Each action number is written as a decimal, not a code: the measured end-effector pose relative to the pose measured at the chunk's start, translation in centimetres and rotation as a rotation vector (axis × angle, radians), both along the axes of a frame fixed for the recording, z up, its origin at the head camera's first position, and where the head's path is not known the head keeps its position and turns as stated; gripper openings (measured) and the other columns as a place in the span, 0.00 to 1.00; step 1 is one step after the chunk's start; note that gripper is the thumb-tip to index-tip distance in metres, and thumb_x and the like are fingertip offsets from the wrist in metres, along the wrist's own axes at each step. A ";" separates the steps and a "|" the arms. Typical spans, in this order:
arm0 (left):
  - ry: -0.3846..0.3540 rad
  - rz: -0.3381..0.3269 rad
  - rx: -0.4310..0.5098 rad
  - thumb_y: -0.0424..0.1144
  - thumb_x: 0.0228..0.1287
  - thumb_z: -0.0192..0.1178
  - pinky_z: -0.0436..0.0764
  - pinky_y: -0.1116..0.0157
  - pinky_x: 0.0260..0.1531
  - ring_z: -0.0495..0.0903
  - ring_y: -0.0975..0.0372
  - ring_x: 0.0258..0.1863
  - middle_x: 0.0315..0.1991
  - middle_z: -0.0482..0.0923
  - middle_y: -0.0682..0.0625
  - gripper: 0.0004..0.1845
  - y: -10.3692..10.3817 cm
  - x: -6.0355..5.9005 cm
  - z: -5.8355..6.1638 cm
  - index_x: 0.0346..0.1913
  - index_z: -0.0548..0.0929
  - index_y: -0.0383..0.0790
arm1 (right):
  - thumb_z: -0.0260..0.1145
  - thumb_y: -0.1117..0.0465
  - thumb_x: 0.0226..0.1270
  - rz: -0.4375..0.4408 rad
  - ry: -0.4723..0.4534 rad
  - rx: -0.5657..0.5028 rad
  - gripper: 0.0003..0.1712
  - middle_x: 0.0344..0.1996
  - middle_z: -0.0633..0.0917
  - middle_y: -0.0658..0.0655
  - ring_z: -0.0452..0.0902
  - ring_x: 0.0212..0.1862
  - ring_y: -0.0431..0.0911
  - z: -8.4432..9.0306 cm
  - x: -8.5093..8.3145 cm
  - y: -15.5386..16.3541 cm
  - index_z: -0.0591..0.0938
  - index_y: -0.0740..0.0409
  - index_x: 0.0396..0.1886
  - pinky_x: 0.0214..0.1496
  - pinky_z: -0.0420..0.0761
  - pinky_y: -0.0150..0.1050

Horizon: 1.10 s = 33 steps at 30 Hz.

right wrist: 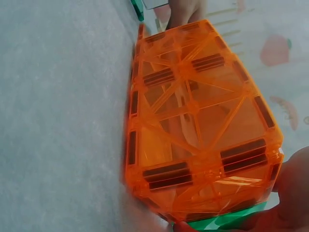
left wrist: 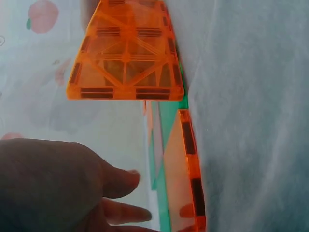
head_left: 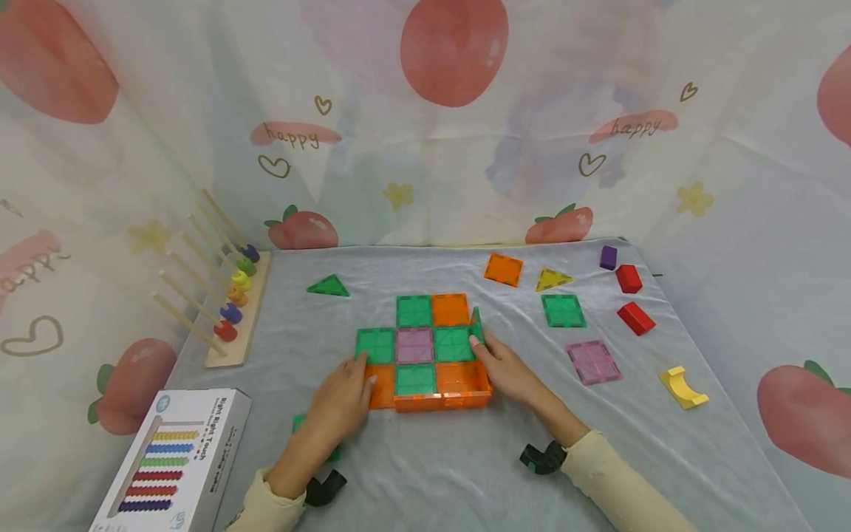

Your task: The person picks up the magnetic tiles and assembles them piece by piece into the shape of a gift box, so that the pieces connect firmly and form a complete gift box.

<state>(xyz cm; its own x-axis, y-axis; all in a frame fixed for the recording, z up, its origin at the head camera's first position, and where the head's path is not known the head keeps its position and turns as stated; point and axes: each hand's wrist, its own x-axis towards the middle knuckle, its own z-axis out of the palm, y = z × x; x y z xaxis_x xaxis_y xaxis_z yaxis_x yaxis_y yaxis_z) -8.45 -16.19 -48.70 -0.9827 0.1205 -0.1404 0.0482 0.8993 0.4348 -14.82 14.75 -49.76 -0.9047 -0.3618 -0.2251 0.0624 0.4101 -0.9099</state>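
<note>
Flat magnetic tiles lie joined in the middle of the table: several green tiles (head_left: 415, 380), a purple tile (head_left: 414, 346) and orange tiles (head_left: 450, 309). Orange tiles (head_left: 443, 401) stand upright along the near right edge, filling much of the right wrist view as an orange wall (right wrist: 193, 106). My left hand (head_left: 340, 399) rests at the left edge, its fingers fairly straight and touching an orange tile (head_left: 382, 386); the left wrist view shows that tile (left wrist: 181, 169) by the fingertips. At the right edge my right hand (head_left: 508, 366) pinches an upright green tile (head_left: 476, 325) between thumb and fingers.
Loose tiles lie behind and right, including an orange square (head_left: 503, 270) and a purple square (head_left: 594, 362). Red blocks (head_left: 636, 318) and a yellow arch (head_left: 683, 388) sit far right. A peg rack (head_left: 239, 325) and a printed box (head_left: 173, 458) occupy the left.
</note>
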 end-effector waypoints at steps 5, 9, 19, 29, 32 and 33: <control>0.008 0.031 0.094 0.41 0.85 0.49 0.62 0.38 0.76 0.66 0.38 0.76 0.75 0.69 0.29 0.31 0.0 -0.1 -0.1 0.81 0.60 0.27 | 0.44 0.31 0.84 0.004 -0.014 0.002 0.49 0.83 0.60 0.61 0.54 0.83 0.57 0.0 0.1 -0.1 0.48 0.56 0.88 0.83 0.55 0.63; 0.012 0.048 0.159 0.39 0.85 0.47 0.58 0.36 0.77 0.65 0.39 0.77 0.76 0.67 0.30 0.31 0.0 0.0 0.5 0.81 0.57 0.27 | 0.44 0.30 0.83 -0.003 -0.021 0.007 0.49 0.83 0.61 0.61 0.55 0.83 0.58 0.0 0.1 0.0 0.49 0.56 0.88 0.82 0.55 0.63; 0.080 0.016 0.192 0.46 0.82 0.57 0.71 0.40 0.71 0.68 0.40 0.76 0.80 0.60 0.33 0.38 1.4 1.0 2.8 0.83 0.55 0.31 | 0.45 0.30 0.83 -0.001 -0.057 0.031 0.50 0.84 0.58 0.60 0.54 0.84 0.58 0.0 -0.3 0.4 0.46 0.55 0.88 0.83 0.54 0.63; 0.034 -0.117 0.207 0.57 0.70 0.69 0.71 0.42 0.72 0.63 0.43 0.80 0.85 0.49 0.36 0.56 3.0 1.4 3.5 0.86 0.49 0.36 | 0.42 0.31 0.84 0.048 -0.025 0.179 0.48 0.81 0.62 0.67 0.59 0.81 0.64 0.3 -2.6 1.6 0.51 0.58 0.87 0.80 0.59 0.66; 0.037 -0.177 0.216 0.53 0.66 0.73 0.69 0.44 0.74 0.59 0.45 0.81 0.85 0.49 0.35 0.58 3.2 1.5 2.9 0.86 0.48 0.34 | 0.41 0.28 0.83 0.081 0.004 0.199 0.50 0.82 0.61 0.67 0.59 0.81 0.64 0.3 -3.4 1.8 0.49 0.58 0.87 0.80 0.60 0.66; 0.040 -0.195 0.216 0.51 0.66 0.74 0.68 0.45 0.75 0.58 0.45 0.82 0.85 0.49 0.36 0.58 3.2 1.6 2.7 0.86 0.47 0.35 | 0.41 0.28 0.83 0.091 0.014 0.199 0.50 0.82 0.60 0.67 0.59 0.81 0.64 0.3 -3.7 1.9 0.49 0.58 0.87 0.80 0.60 0.66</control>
